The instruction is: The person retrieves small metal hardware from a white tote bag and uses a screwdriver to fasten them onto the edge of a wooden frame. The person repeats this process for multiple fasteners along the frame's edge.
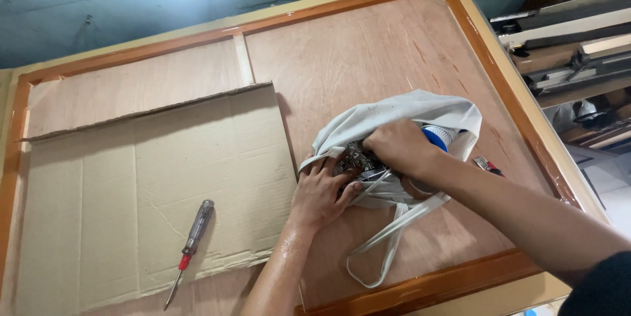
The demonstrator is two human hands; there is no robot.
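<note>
- The cloth bag (420,109) is pale grey-white, soft and crumpled, with its mouth pulled open; it lies on the right half of the wooden panel (368,46), just right of the cardboard sheet.
- Its long flat straps (394,237) trail loose toward the near edge of the panel, one making an open loop.
- Inside the bag I can see a jumble of small shiny metal parts (358,157) and something blue and white (439,136) with a ribbed look; what else is in there is hidden by cloth.
- The left hand (322,194) lies flat with fingers spread on the bag's near rim, pressing the cloth open; it grips nothing.
- The right hand (397,148) is curled inside the bag's mouth, fingers closed down among the metal parts; what it holds, I cannot tell.
- A small red-and-metal object (488,166) pokes out by the bag's far right side.
- A screwdriver (190,243) with a clear handle and red collar lies on the cardboard (131,178), well apart from the bag.
</note>
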